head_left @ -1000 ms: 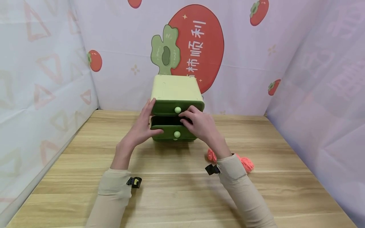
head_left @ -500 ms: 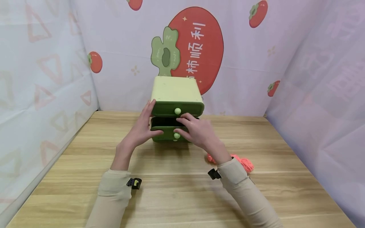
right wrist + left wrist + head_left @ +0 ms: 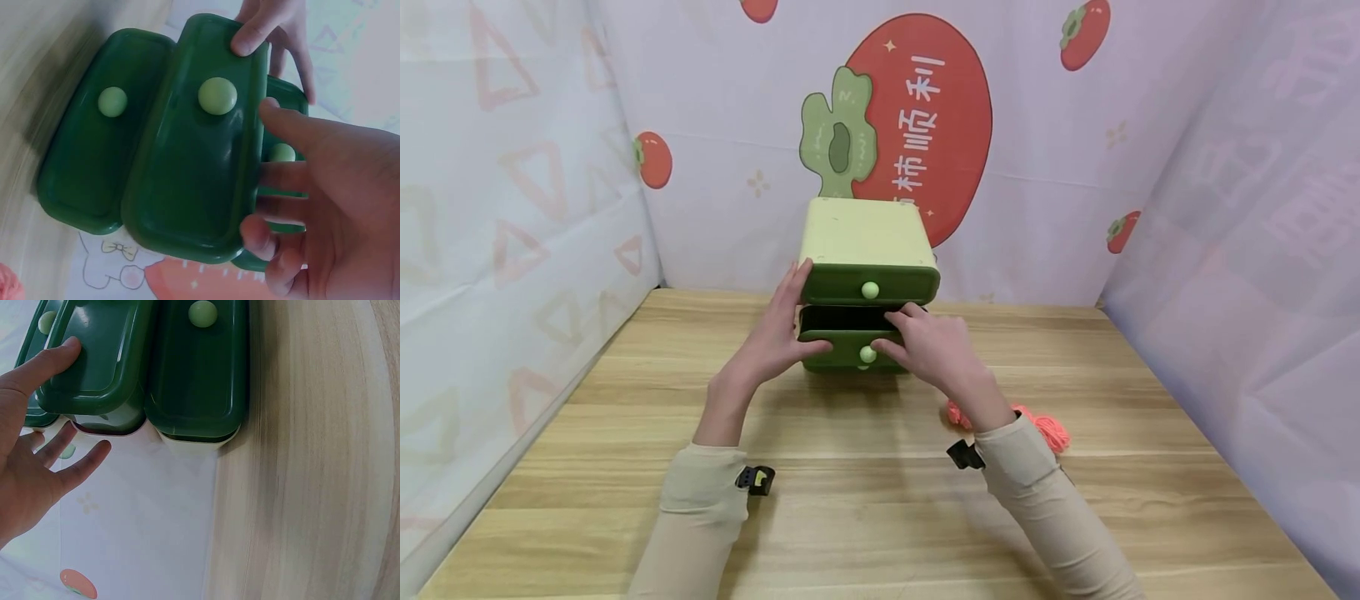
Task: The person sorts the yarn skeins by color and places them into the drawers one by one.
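Observation:
A small cream cabinet with three green drawers faces me. Its middle drawer sticks out, showing a dark inside. My left hand steadies the cabinet's left side, fingers spread along it; its thumb lies on the middle drawer's front in the left wrist view. At the same drawer's right part is my right hand. In the right wrist view its thumb tip meets the drawer's rim, and some fingers pass behind the front panel, where their tips are hidden. Ring and little fingers bend loosely.
A bundle of coral-pink yarn lies on the wooden table, partly behind the right forearm. The top drawer looks closed. A patterned cloth backdrop stands behind, with cloth walls at both sides.
My right hand has lowered slightly from beside the top drawer to the middle drawer's rim, its thumb shifting near the knob. The left hand and the drawers stay in place.

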### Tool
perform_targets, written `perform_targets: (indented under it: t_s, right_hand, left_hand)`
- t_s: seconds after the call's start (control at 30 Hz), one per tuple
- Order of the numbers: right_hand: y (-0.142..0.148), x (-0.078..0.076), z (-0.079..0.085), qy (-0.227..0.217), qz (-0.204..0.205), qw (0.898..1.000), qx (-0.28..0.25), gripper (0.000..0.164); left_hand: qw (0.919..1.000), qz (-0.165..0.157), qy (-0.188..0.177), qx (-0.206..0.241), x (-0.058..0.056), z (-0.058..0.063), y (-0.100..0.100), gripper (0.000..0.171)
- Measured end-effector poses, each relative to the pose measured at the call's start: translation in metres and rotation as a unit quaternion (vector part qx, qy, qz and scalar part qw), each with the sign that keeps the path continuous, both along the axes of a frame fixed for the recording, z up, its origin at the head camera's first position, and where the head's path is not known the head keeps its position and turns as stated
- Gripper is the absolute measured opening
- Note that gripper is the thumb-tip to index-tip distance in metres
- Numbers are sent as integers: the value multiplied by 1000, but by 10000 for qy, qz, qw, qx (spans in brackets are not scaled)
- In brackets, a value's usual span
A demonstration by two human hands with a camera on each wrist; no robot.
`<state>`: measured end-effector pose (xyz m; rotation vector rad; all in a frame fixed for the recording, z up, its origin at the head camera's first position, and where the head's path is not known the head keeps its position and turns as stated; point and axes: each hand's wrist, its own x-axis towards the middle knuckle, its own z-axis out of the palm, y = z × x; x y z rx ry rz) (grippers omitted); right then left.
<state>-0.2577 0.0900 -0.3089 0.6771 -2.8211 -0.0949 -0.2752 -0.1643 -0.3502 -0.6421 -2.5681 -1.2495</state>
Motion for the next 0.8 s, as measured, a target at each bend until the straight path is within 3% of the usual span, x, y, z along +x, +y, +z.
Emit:
perform_targets:
  t_s: [0.1, 0.23, 0.47, 0.6, 0.8]
  right_hand:
    - [2, -1, 2, -111, 27, 9998, 149, 56]
    - [4, -7, 6, -669, -65, 9975, 209, 54]
    - [10, -28, 8, -1591, -217, 9868, -211, 61]
    - [16, -36, 4, -1692, -147, 9845, -436, 69]
    - [23, -32, 0, -1460, 17, 9872, -645, 72]
  left_hand:
    - [10000, -1, 5, -20, -1, 1, 1, 120]
    - [10000, 43, 17, -66, -1, 1, 1, 120]
    - [10000, 56, -3, 11, -1, -2, 0, 121]
    - [10000, 52, -7, -8, -2, -4, -1, 121]
    - [9999, 59, 67, -77, -2, -3, -1, 121]
